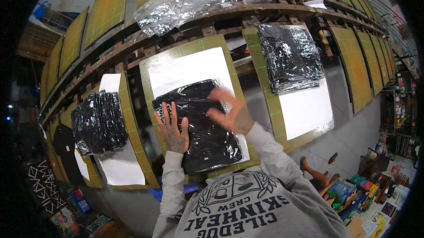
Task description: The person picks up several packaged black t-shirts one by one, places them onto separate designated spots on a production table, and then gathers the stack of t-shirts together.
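Note:
A folded black garment in a clear plastic bag [207, 138] lies in front of me on a white paper sheet [195, 69]. The sheet rests on a yellow-green platen [179, 51] marked with grid lines. My left hand [172, 132] is spread flat on the left part of the bag, beside a white printed patch. Over the bag's right edge is my right hand [233, 112], blurred, with thumb and fingers apart. Whether its fingertips touch the plastic I cannot tell.
Bagged black garments are stacked on the left [101, 122] and right [291, 57] platens. Clear plastic bags [182, 4] lie heaped across the metal rail [265, 8]. An unbagged black garment [68, 152] hangs at far left. Another person's legs [319, 180] show at lower right.

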### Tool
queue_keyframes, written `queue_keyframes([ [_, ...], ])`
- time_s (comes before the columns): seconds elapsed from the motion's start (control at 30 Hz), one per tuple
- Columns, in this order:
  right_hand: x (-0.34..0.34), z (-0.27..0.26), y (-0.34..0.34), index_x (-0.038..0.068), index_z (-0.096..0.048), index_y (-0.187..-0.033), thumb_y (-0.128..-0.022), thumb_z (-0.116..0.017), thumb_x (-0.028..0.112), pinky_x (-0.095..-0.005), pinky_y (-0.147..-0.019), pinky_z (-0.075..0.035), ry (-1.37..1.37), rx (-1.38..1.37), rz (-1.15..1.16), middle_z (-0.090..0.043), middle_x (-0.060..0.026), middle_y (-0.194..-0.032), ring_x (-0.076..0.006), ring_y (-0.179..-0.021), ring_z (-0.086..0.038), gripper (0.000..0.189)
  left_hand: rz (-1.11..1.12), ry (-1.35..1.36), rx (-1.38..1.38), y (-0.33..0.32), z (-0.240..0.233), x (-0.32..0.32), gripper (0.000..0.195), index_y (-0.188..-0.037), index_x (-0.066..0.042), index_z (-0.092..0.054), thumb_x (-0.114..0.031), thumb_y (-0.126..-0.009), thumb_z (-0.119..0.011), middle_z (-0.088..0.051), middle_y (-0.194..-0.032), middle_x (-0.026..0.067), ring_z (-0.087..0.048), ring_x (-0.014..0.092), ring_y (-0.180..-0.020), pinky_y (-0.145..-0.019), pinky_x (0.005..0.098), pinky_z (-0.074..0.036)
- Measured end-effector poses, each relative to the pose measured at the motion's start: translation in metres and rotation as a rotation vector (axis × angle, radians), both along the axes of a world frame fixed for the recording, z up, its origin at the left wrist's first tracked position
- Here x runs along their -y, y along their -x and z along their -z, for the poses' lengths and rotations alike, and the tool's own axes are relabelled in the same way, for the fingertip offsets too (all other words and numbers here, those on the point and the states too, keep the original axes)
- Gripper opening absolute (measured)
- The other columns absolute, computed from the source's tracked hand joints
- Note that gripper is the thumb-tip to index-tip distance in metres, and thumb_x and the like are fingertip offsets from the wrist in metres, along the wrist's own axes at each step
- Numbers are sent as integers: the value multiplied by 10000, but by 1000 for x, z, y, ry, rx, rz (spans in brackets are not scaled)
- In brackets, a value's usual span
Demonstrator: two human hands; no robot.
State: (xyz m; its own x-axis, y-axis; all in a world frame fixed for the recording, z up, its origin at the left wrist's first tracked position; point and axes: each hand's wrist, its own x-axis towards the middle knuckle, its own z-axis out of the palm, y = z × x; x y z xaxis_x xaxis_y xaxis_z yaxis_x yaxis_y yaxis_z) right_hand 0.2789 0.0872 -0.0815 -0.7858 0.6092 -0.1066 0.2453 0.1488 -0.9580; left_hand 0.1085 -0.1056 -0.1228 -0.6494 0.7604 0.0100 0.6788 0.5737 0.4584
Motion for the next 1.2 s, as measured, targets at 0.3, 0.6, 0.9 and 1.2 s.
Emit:
queue_keyframes([
  [0.3, -193, 37, -173, 219, -661, -1338, -998, -650, 348, -640, -1091, -402, -992, 633, 276, -703, -68, -1304, -335, -1133, -674, 364, -58, 151, -70, -13, -74, -31, 771, -1649, -229, -307, -655, -1022, -448, -227, -1704, 196, -163, 538, -1540, -1216, 702, -93],
  [0.6, -154, 36, -149, 39, -663, -1259, -1006, -639, 194, -414, -882, -569, -1120, 318, 311, -700, -153, -1245, -333, -1103, -676, 297, 311, -334, 777, -82, -67, -158, 759, -1577, -49, -407, -507, -1011, -623, -471, -1574, 194, -407, 324, -1483, -1216, 444, -312],
  [0.9, -139, 53, -153, 121, -485, -1501, -778, -819, 221, -501, -1055, -451, -1120, 637, 273, -528, -109, -1493, -386, -1342, -504, 802, 64, 34, 1584, -146, 25, -326, 744, -1510, -96, -495, -598, -965, -562, -568, -1443, 82, -519, 236, -1326, -1087, 425, -410],
  [1.2, -174, 38, -157, 109, -578, -1397, -860, -726, 185, -490, -872, -524, -1085, 449, 386, -693, -96, -1208, -322, -1038, -655, 562, 92, -174, 1368, -157, -20, -330, 500, -1356, -139, -582, -462, -975, -554, -669, -1336, 71, -617, 258, -1141, -986, 444, -434],
])
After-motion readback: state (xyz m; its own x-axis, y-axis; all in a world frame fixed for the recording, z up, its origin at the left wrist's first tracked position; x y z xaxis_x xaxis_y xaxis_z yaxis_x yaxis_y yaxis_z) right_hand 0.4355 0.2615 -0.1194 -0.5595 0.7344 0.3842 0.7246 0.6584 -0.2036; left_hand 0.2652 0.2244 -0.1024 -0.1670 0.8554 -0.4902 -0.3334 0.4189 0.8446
